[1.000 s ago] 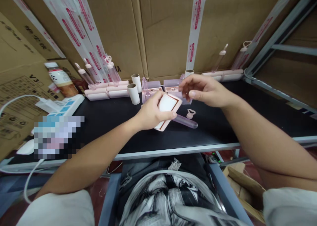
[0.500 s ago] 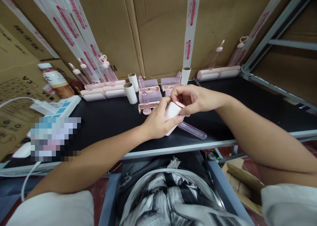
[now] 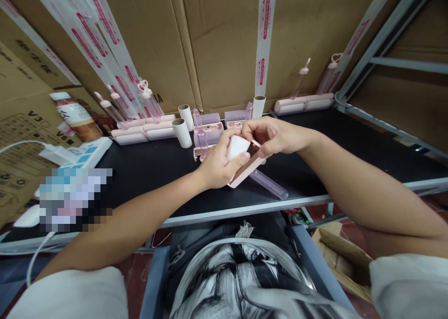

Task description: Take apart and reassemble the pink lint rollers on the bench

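My left hand (image 3: 221, 162) is closed around a white cylinder (image 3: 238, 149) with a pink rim at its top end. Just right of that cylinder, my right hand (image 3: 271, 138) pinches the upper end of a long pink casing (image 3: 248, 170), which slants down toward my left hand. My right fingertips almost meet the cylinder's rim; whether they touch it I cannot tell. A clear purple tube (image 3: 270, 183) lies on the black tabletop below the casing. Behind my hands are purple and pink casing parts (image 3: 209, 135), partly hidden by my left hand.
White hollow tubes (image 3: 182, 133) stand behind on the left, another (image 3: 259, 107) behind my right hand. Pink-and-white cases with upright clear handles line the back at left (image 3: 159, 128) and right (image 3: 304, 103). A bottle (image 3: 77, 117) and power strip (image 3: 93, 152) are far left.
The white cylinder and the pink casing have come apart: the cylinder has shifted left in my left hand, and the casing's inner side now shows beside it. The view has shifted slightly.
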### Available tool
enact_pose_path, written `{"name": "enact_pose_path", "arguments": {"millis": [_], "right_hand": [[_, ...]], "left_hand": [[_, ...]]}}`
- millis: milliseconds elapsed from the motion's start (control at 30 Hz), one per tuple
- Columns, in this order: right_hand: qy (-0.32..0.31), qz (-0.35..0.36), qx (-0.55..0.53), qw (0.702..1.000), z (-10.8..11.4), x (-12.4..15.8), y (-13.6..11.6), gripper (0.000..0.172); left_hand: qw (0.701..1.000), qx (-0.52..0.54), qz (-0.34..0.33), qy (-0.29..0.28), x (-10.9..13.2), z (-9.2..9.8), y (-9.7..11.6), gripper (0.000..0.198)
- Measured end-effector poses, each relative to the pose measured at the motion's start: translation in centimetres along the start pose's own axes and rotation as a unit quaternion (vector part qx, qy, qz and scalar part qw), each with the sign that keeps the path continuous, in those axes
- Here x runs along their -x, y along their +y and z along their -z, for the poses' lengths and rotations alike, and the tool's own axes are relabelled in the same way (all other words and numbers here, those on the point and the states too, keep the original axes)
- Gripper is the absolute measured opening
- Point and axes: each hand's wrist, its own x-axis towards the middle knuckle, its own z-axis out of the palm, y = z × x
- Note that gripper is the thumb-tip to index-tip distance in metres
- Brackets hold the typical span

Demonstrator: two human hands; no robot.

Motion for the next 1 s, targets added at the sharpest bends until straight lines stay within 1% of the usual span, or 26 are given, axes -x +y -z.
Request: {"name": "enact_pose_path", "arguments": {"millis": [67,167,267,333,400,433,467,500,533,567,633,700,767,800,867,933,1000], "right_hand": [[0.016,0.008,0.012,1.000,0.0,-0.3,0.2,0.033],[0.057,0.037,0.045,0.997,0.1,-0.8,0.7,0.029],[0.093,0.054,0.095,0.990,0.4,-1.1,1.2,0.023],[0.109,0.058,0.115,0.986,0.5,-1.0,1.2,0.022],[0.121,0.055,0.115,0.984,0.7,-0.8,1.0,0.023],[0.128,0.052,0.111,0.984,0.9,-0.6,0.8,0.023],[0.137,0.049,0.106,0.984,1.2,-0.4,0.7,0.023],[0.149,0.050,0.102,0.982,1.5,-0.2,0.5,0.023],[0.165,0.055,0.100,0.980,1.8,0.1,0.4,0.022],[0.183,0.062,0.099,0.976,2.1,0.2,0.4,0.021],[0.214,0.077,0.096,0.969,2.7,0.4,0.5,0.021],[0.229,0.082,0.095,0.965,3.1,0.5,0.8,0.021],[0.228,0.080,0.095,0.966,3.2,0.3,1.0,0.022],[0.223,0.078,0.094,0.967,3.2,0.2,1.2,0.022],[0.213,0.078,0.089,0.970,3.0,0.1,1.3,0.022],[0.204,0.085,0.084,0.972,2.8,0.0,1.4,0.023],[0.197,0.098,0.081,0.972,2.5,0.0,1.4,0.025]], "left_hand": [[1.000,0.000,0.001,0.030,0.1,-0.2,-0.4,0.060],[0.995,0.014,0.024,0.097,0.1,-0.7,-0.7,0.063],[0.981,0.097,0.057,0.161,-0.3,-0.7,-0.8,0.066],[0.970,0.147,0.073,0.181,-0.7,-0.1,-0.8,0.064],[0.972,0.141,0.078,0.173,-0.8,0.8,-0.5,0.059],[0.979,0.108,0.082,0.154,-0.8,1.3,-0.2,0.055],[0.987,0.055,0.090,0.119,-0.8,1.8,0.2,0.051],[0.992,-0.011,0.102,0.073,-0.7,2.3,0.7,0.047],[0.990,-0.080,0.114,0.020,-0.7,2.7,1.2,0.044],[0.982,-0.142,0.123,-0.033,-0.6,3.0,1.8,0.042],[0.957,-0.230,0.126,-0.128,-0.5,3.3,2.8,0.045],[0.930,-0.283,0.120,-0.199,-0.5,3.3,3.5,0.051],[0.900,-0.327,0.119,-0.263,-0.5,3.3,3.8,0.056],[0.887,-0.344,0.118,-0.286,-0.5,3.3,3.8,0.058],[0.871,-0.366,0.114,-0.306,-0.5,3.5,3.7,0.061],[0.872,-0.367,0.105,-0.305,-0.5,3.8,3.7,0.063],[0.886,-0.349,0.083,-0.293,-0.5,4.2,4.0,0.062]]}}
